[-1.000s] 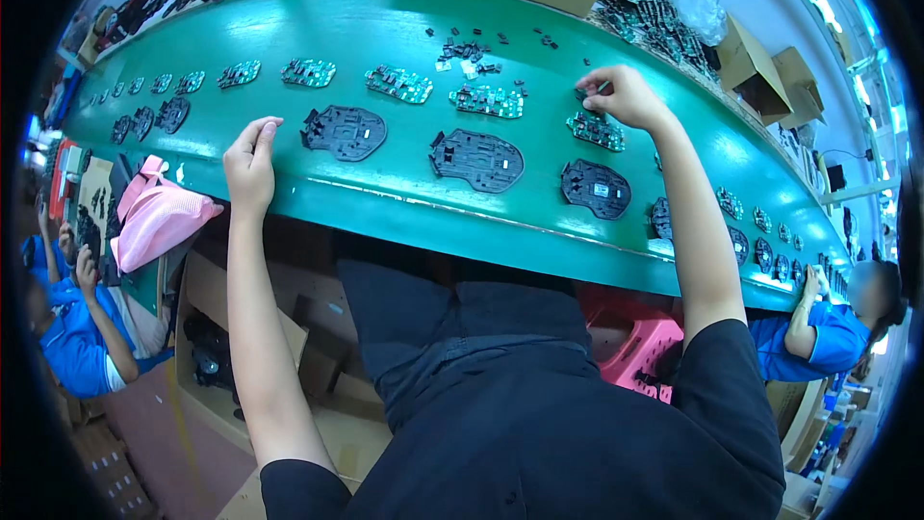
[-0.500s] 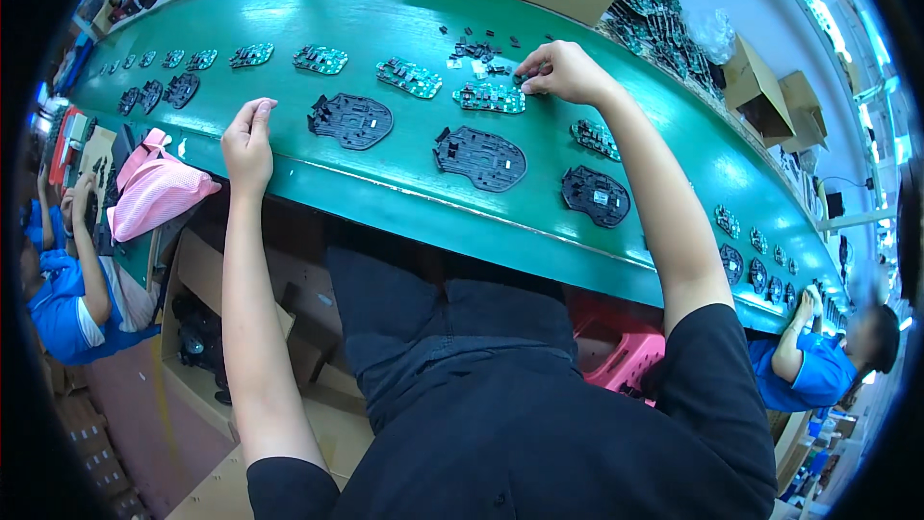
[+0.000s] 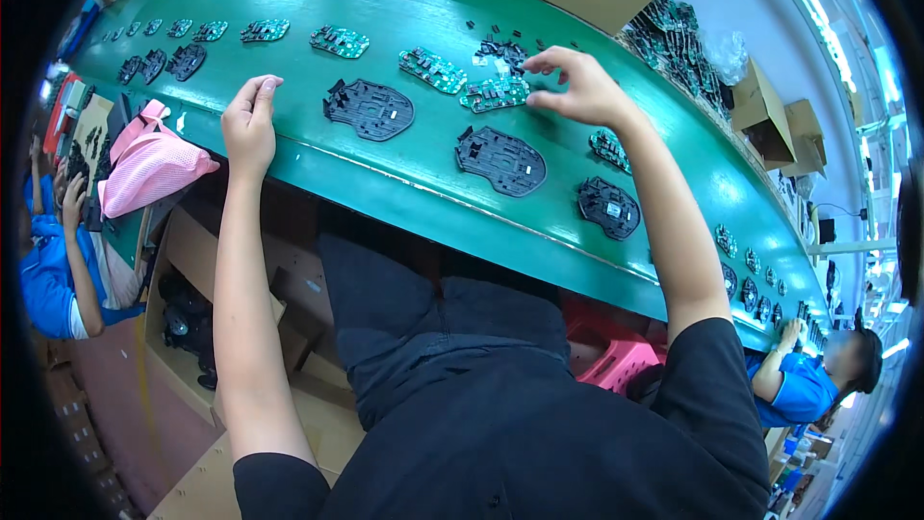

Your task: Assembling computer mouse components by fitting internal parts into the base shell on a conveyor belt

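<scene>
Circuit board (image 3: 493,94), green, lies at upper centre of the frame, just above a black shell (image 3: 500,162). I see my right hand (image 3: 589,91) at its right end, thumb and fingers spread; I can't tell whether they touch it. My left hand (image 3: 249,135), left of centre, has thumb and fingers drawn together above the green bench (image 3: 385,191).
</scene>
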### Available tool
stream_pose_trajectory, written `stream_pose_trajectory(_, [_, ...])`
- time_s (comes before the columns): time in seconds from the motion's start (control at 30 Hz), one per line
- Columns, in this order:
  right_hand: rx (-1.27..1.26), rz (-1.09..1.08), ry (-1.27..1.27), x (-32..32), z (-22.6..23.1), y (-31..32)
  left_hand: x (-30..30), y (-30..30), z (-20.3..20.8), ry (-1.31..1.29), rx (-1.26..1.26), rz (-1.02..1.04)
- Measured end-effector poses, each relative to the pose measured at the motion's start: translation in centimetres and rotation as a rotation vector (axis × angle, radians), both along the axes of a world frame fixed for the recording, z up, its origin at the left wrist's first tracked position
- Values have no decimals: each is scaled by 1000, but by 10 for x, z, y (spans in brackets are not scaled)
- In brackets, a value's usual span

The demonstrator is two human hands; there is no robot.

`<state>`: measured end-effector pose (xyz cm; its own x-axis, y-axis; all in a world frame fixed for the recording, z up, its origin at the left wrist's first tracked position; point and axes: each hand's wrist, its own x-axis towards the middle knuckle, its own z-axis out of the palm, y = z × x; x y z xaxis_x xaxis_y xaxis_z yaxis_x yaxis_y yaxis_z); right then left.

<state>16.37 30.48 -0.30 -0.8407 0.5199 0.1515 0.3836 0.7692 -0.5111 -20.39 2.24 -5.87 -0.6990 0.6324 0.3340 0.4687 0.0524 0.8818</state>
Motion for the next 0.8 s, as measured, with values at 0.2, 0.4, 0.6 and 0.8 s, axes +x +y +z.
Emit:
stream_pose_trajectory(0.2, [93, 8, 13, -5, -13, -22, -1, 3, -1, -5, 28, -10])
stream_pose_trajectory(0.4, [-16, -93, -67, 8, 3, -36, 0, 2, -3, 29, 27, -9])
stream_pose_trajectory(0.6, [-22, -234, -105, 47, -2, -44, -1, 0, -1, 53, 15, -1])
stream_pose_trajectory(0.8, [3, -587, 61, 92, -11, 50, 4, 1, 0, 60, 5, 13])
